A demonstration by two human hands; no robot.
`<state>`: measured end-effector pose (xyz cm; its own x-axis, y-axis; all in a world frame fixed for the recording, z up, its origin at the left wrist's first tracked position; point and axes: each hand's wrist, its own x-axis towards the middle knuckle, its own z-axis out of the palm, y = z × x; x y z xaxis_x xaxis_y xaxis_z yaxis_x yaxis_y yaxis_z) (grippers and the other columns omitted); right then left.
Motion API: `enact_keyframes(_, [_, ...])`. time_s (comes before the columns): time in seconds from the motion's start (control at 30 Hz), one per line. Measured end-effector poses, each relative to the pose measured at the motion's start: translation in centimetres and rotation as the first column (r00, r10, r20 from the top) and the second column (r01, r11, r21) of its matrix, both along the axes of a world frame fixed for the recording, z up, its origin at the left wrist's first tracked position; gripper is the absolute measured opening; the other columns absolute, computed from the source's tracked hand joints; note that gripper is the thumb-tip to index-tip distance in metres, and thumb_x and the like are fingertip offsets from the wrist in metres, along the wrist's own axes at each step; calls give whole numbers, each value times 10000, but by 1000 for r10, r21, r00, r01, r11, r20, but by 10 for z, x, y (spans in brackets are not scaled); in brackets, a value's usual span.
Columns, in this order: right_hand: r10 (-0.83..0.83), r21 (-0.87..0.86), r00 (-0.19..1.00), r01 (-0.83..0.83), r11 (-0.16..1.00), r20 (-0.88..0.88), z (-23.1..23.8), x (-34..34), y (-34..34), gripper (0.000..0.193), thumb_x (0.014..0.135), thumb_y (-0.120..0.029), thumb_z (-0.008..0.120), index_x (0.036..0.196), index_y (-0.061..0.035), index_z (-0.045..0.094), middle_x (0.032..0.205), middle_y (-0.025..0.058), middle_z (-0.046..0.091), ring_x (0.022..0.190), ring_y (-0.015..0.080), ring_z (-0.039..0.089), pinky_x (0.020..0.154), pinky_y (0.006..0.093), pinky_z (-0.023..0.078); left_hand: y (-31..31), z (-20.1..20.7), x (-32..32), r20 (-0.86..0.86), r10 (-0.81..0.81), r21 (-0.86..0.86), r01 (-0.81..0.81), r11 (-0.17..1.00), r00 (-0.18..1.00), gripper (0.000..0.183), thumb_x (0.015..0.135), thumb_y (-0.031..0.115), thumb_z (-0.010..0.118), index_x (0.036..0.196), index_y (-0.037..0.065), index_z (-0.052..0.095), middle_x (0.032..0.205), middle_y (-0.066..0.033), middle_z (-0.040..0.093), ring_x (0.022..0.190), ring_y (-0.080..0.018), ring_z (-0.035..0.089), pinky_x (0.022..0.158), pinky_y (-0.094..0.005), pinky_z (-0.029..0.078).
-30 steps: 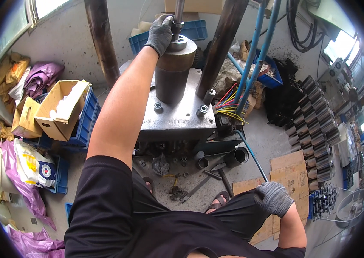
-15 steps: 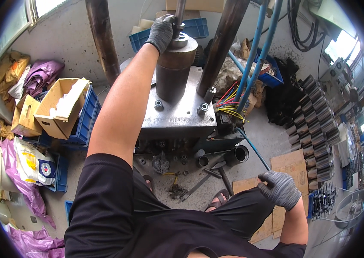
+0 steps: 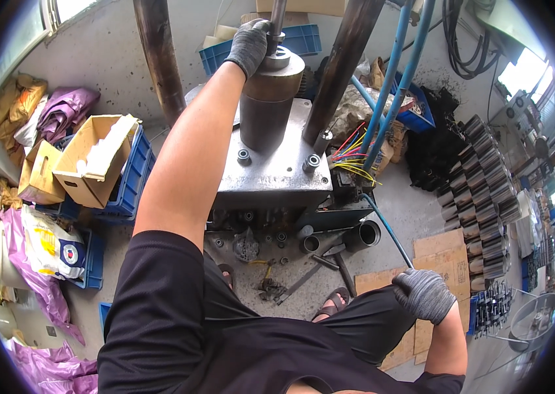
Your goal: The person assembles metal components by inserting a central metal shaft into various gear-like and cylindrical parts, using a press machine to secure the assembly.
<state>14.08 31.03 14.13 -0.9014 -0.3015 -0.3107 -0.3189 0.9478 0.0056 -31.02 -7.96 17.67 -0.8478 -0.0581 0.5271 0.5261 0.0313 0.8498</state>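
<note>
My left hand (image 3: 250,48), in a grey knit glove, reaches far forward. Its fingers are closed around a small metal collar (image 3: 273,43) at the foot of an upright steel rod (image 3: 277,18). Just below lies a metal ring (image 3: 276,59) on top of a thick steel cylinder (image 3: 265,118), which stands upright on a press's steel plate (image 3: 271,181). On the right, my gloved right hand (image 3: 426,295) is wrapped round the near end of a long blue lever (image 3: 387,230). The lever slants away toward the press base.
Dark steel columns (image 3: 159,59) flank the cylinder. Blue pipes (image 3: 392,85) and coloured wires (image 3: 356,154) run at its right. A hammer (image 3: 335,252) and metal sleeves (image 3: 362,235) lie on the floor near my feet. Cardboard boxes (image 3: 90,187) stand left; stacked metal cylinders (image 3: 481,197) stand right.
My right hand has dropped slightly, and its fingers have closed more tightly around the lever's end. My left hand stays at the collar; the whole view has shifted slightly.
</note>
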Motion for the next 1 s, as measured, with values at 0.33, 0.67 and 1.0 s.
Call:
enact_keyframes(0.33, [-64,-260,988,25,965,-143,-4,0,0,150,919,-176,694,1015,-70,739,928,176,727,847,404,717,767,476,591,-10,-11,-21,-78,91,-125,-100,987,993,262,1051,104,517,1041,55,775,985,-91,771,877,-215,749,807,-332,605])
enact_keyframes(0.67, [-43,-274,990,6,962,-132,-5,-2,3,170,920,-152,684,1054,-60,735,946,172,738,871,411,719,772,478,592,-10,-15,-28,-90,133,-170,-147,975,987,163,998,118,639,1050,83,790,1028,-102,768,929,-257,739,871,-364,602])
enact_keyframes(1.0, [-114,-347,975,42,937,-191,-1,-6,3,181,916,-122,698,1080,-52,731,959,193,735,855,410,719,772,473,588,-8,-16,-34,-79,97,-127,-106,986,992,179,1007,113,621,1031,88,797,1010,-97,766,900,-252,741,841,-369,603])
